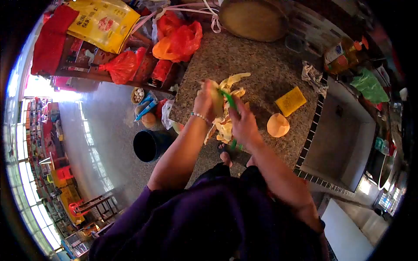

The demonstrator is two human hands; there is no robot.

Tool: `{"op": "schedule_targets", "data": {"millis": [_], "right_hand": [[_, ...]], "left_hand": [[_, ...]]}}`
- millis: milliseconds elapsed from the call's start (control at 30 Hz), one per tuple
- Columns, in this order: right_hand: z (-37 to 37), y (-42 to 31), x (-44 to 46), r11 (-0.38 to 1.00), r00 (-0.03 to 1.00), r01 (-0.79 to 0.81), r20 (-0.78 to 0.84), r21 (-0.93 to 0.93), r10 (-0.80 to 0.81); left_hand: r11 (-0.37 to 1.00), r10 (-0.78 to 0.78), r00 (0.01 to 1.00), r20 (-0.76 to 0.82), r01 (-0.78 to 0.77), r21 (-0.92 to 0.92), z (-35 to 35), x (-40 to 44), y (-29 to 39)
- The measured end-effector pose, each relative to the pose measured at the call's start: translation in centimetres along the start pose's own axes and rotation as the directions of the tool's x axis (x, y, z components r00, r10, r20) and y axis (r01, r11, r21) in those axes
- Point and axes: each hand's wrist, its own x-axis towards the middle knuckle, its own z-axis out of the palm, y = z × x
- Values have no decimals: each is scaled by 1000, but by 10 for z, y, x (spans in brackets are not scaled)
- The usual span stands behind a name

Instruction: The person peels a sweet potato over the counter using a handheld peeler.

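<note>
My left hand [204,103], with a beaded bracelet at its wrist, is closed around a pale yellowish piece of produce [217,99], blurred and mostly covered by the fingers. In my right hand [245,126] is a green peeler [228,99], its head against the pale piece and its handle end showing below the hand. Curled pale peels [224,129] lie in a heap on the speckled stone counter [252,61] under and around both hands. A round, pale orange peeled piece [278,125] sits right of my right hand, beside a yellow sponge [291,101].
A sink [333,139] with a dark tiled edge is on the right. A bottle of yellow liquid [342,54] stands behind it. Red plastic bags [178,37] and a yellow package [103,24] fill the left-hand shelf. A dark bin [150,145] stands on the floor.
</note>
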Motion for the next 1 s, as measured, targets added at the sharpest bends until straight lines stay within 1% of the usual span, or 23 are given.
{"op": "schedule_targets", "data": {"millis": [33, 67, 100, 133, 200, 233, 267, 300, 367, 400, 467, 500, 533, 600, 633, 667, 733, 767, 800, 867, 933, 1000], "right_hand": [[1, -11, -23, 1000, 999, 17, 41, 7, -17], [2, -16, -44, 999, 996, 32, 82, 13, -33], [5, -10, -58, 999, 994, -9, 109, 41, 5], [10, 0, -71, 996, 990, -53, 135, 68, 44], [4, 3, -69, 934, 957, -252, 209, 254, 202], [-4, 4, -59, 909, 942, -298, 243, 292, 231], [-15, 0, -46, 880, 927, -342, 271, 330, 258], [-20, -2, -32, 848, 912, -384, 296, 366, 285], [-20, 0, -6, 861, 922, -368, 254, 350, 291], [-18, 2, 3, 869, 927, -361, 236, 340, 292], [-11, 2, 18, 978, 982, -145, 142, 150, 124], [-9, -2, 21, 999, 994, -33, 110, 43, 28], [-11, -6, 9, 998, 997, 63, 41, 7, -63], [-16, -30, -22, 993, 984, -114, 135, -15, 115], [-16, -35, -38, 979, 962, -201, 182, -35, 204], [-12, -28, -54, 994, 982, -103, 153, -29, 106], [-3, -8, -77, 995, 992, 93, 90, -25, -90], [-8, -9, -78, 999, 991, 42, 129, -28, -38], [-15, -14, -80, 999, 986, -10, 169, -31, 15], [-20, -12, -75, 998, 981, -48, 191, 33, 41], [-19, -2, -51, 986, 988, -32, 151, 164, 7], [-25, -15, -23, 943, 963, -234, 189, 238, 191]], "left_hand": [[980, 15, 999, 32, -8, -197, -3, 1, 5], [923, 34, 998, 61, -8, -385, -5, -4, 10], [831, 60, 994, 87, -1, -557, -6, -3, 13], [829, 138, 990, 1, -115, -548, -5, 3, 18], [840, 160, 975, 153, -53, -540, -12, -7, 27], [849, 175, 958, 229, -29, -528, -16, -14, 35], [859, 166, 922, 349, 38, -510, -19, -21, 36], [889, 166, 907, 387, 32, -457, -19, -22, 32], [937, 147, 875, 460, 25, -348, -18, -26, 16], [947, 71, 908, 412, 69, -314, -11, -40, 13], [937, 141, 936, 322, -21, -349, 4, -59, 2], [928, 177, 945, 274, -68, -366, 8, -63, 0], [951, 94, 961, 259, -9, -310, 7, -52, -2], [953, 25, 988, 154, 23, -301, 8, -47, 0], [953, -12, 995, 100, 42, -300, 9, -44, 0], [969, 2, 1000, -20, -7, -247, 6, -40, 4], [931, 91, 995, -29, -95, -352, 3, -13, -1], [905, 133, 990, -40, -138, -402, 2, -8, 2], [903, 154, 988, 17, -134, -409, -3, -2, 7], [910, 188, 961, 202, -93, -404, -17, -11, 16], [910, 197, 907, 371, -28, -414, -18, -30, 22], [933, 112, 908, 404, 43, -357, -15, -41, 15]]}}
